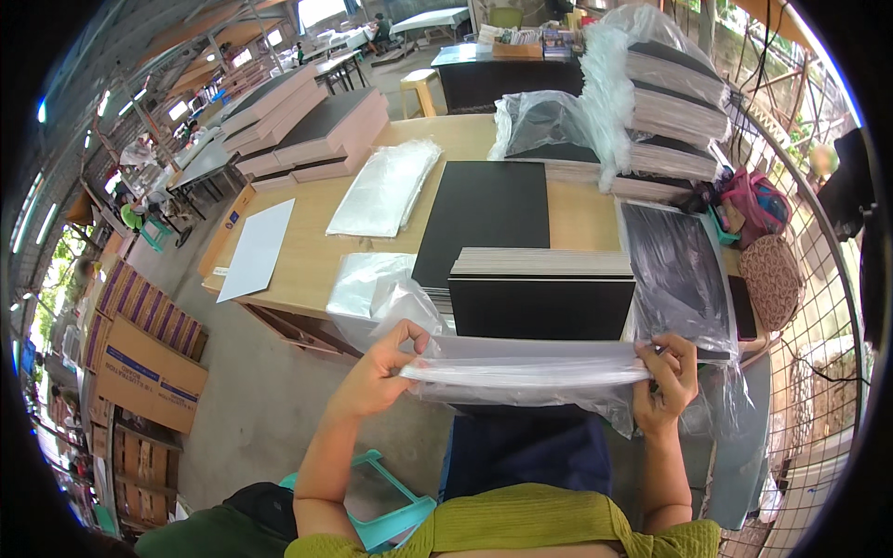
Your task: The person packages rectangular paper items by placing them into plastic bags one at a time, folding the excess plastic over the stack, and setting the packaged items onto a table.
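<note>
Head view, largest first: I see the wooden table (307,251) filling mid-frame, a flat black sheet (484,219) at its centre, and a stack of black boards (542,293) below that. At lower centre a clear plastic bag (526,370) stretches between my hands: left hand (379,367) pinched shut on one end, right hand (668,381) clamped on the other.

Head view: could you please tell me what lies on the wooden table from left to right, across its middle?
White sheet → stack of clear plastic bags → large black board → black board sleeved in plastic.
</note>
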### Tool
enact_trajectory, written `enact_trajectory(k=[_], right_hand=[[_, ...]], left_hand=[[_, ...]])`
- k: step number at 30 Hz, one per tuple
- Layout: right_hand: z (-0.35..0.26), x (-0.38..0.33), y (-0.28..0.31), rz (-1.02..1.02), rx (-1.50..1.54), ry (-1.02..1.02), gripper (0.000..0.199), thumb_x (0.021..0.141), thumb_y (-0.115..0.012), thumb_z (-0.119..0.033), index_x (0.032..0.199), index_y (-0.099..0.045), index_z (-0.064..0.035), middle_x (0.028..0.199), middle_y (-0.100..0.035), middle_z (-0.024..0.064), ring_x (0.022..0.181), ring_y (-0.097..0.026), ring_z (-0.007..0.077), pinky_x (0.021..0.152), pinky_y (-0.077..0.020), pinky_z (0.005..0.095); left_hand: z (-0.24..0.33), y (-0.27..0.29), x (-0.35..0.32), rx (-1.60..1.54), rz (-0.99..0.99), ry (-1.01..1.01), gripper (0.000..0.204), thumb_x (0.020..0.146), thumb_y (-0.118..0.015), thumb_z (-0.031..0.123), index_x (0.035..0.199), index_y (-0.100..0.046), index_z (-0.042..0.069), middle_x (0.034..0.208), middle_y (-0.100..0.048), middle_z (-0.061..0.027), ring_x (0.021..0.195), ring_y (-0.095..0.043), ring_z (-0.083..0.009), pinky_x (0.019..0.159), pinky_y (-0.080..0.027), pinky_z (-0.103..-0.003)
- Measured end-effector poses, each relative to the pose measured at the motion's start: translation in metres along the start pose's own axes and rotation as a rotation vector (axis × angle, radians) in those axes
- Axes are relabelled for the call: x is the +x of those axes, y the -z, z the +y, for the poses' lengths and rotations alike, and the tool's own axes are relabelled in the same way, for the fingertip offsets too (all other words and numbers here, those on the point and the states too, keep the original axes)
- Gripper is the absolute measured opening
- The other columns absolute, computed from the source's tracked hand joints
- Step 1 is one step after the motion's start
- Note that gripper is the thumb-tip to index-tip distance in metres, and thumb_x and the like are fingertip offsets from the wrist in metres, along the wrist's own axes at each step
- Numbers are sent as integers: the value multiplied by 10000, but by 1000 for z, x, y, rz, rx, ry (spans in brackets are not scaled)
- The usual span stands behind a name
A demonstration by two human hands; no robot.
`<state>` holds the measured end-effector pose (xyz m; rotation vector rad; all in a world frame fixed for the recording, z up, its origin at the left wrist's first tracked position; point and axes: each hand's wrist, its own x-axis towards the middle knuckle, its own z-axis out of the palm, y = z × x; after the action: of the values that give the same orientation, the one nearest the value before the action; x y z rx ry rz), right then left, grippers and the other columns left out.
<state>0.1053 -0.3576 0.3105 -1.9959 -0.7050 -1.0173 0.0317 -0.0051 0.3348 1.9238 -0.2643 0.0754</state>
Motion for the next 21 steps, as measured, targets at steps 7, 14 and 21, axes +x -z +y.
enact_trajectory(k=[7, 14, 21], right_hand=[[-6, 0, 18, -176, 37, -148, 201, 627, -588, 0, 804, -679, 29, 641, -537, 76, 614, -531, 186, 547, -382, 255], [38, 13, 19, -645, 938, -1133, 196, 756, -650, -76, 872, -668, 81, 735, -657, 66, 590, -576, 117, 564, -442, 246], [49, -51, 16, -569, 1282, -1132, 206, 747, -696, -147, 748, -641, 52, 964, -621, 159, 900, -562, 213, 793, -420, 314]], left_hand=[[10, -2, 18, -193, -206, 251, 342, 853, -541, 47, 1191, -592, 44, 1266, -520, -35, 956, -515, -89, 833, -407, -248], [-86, -11, 10, -797, -381, 566, 410, 838, -636, 158, 1198, -575, -30, 1055, -638, -51, 907, -583, -80, 782, -458, -225], [-64, -20, -23, -834, -65, 573, 237, 775, -696, 187, 910, -601, 16, 825, -599, -5, 734, -540, -69, 656, -410, -205]])
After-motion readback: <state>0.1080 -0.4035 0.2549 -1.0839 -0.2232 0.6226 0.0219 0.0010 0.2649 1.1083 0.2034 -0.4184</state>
